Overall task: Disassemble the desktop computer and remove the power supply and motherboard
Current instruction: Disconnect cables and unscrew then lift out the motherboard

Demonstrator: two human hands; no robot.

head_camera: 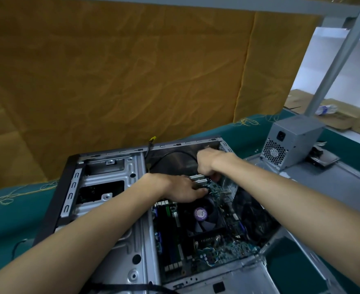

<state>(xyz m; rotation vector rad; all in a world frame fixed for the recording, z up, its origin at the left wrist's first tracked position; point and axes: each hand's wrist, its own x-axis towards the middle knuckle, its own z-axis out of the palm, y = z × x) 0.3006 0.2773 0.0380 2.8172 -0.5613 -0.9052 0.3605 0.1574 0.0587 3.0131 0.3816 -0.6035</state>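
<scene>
An open desktop case [102, 181] lies on its side on a green table. Inside it sits the motherboard [217, 253] with a black CPU fan [202, 217] in its middle. A grey power supply [289, 143] stands outside the case at the back right. My left hand [181, 189] lies flat over the board just beyond the fan, fingers stretched toward the white slots [198, 179]. My right hand [208, 164] reaches into the far corner of the case with its fingers curled down; what they hold is hidden.
A grey case side panel [331, 187] lies to the right, with a small drive-like part [323, 159] on it. A black cable [170, 154] loops across the far case wall. Brown paper [111, 81] hangs behind the table. Cardboard boxes [340, 122] stand at the far right.
</scene>
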